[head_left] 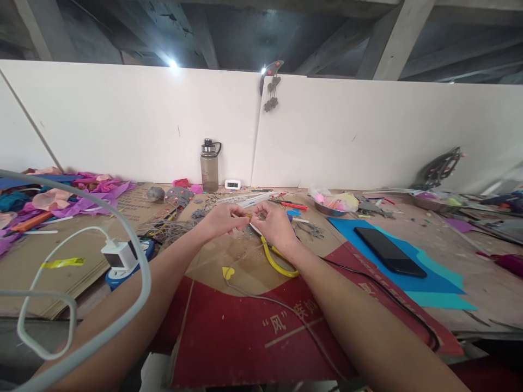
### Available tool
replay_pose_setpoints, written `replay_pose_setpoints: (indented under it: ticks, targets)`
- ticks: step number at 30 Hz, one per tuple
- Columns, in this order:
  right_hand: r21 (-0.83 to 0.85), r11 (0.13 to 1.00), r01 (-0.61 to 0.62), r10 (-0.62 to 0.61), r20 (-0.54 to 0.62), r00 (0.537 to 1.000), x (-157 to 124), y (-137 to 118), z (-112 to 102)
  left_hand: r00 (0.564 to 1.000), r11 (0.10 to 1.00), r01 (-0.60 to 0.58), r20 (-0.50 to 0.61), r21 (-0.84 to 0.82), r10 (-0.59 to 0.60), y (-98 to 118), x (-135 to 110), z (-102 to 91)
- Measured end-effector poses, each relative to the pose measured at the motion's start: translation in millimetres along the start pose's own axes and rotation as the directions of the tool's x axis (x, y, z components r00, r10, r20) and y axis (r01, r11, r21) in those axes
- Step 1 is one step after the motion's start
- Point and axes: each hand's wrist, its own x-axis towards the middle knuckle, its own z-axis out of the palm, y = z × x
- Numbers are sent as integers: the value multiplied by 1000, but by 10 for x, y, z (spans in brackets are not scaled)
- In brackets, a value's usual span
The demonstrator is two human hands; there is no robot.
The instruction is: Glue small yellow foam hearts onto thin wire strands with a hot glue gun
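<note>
My left hand (224,219) and my right hand (273,222) meet above the middle of the worktable, thumbs and fingertips pinched together. A small yellow bit (248,215) shows between the fingertips; its shape is mostly hidden. Just below my right hand lie scissors with yellow handles (280,265), their blades partly covered by that hand. A yellow scrap with a heart-shaped cut-out (226,273) rests on the cardboard (212,261) nearer to me. Thin grey cord (278,301) runs from beside the scrap across the red printed part of the cardboard.
A black phone (390,251) lies on blue sheets (433,280) at the right. At the back stand a water bottle (210,167) and a small digital clock (232,184). A white cable (144,272) loops across the left, near a charger (119,255). Coloured scraps (81,193) pile up at far left.
</note>
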Motion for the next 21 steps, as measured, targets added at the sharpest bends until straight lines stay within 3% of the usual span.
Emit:
replay_pose_setpoints:
  ticks: [5,16,21]
  targets:
    - [-27,999,26,-26,-8,1000,-25,-41,-16,993,996,3,-120,91,8,75,-29,-21]
    - [-36,991,127,-127,7,992,-46,-47,-7,994,996,-82,-74,-29,80,-42,32,25]
    - [81,988,132,-137,56,989,-42,-30,-18,985,995,-79,-159,-55,70,-65,51,3]
